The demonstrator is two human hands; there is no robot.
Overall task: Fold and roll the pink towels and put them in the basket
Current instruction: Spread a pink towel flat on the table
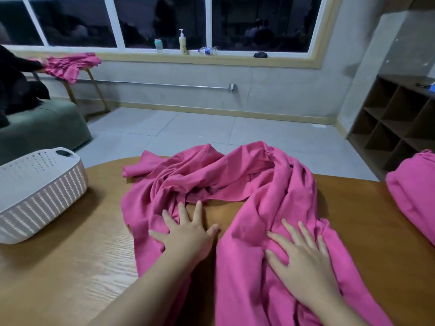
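Note:
A large crumpled pink towel (235,184) lies spread over the middle of the wooden table (70,255), bunched in an arch with a bare gap of table between its two sides. My left hand (186,234) rests flat with spread fingers on the towel's left part, its thumb over the bare wood. My right hand (301,252) presses flat with fingers spread on the towel's right part. A white perforated basket (40,196) stands at the table's left edge. A second pink towel (414,191) lies bunched at the table's right edge.
More pink cloth (70,64) hangs over a wooden rack at the far left by the window. A green sofa (42,128) holds dark clothing. A wooden cubby shelf (395,123) stands at the right. Grey tiled floor lies beyond the table.

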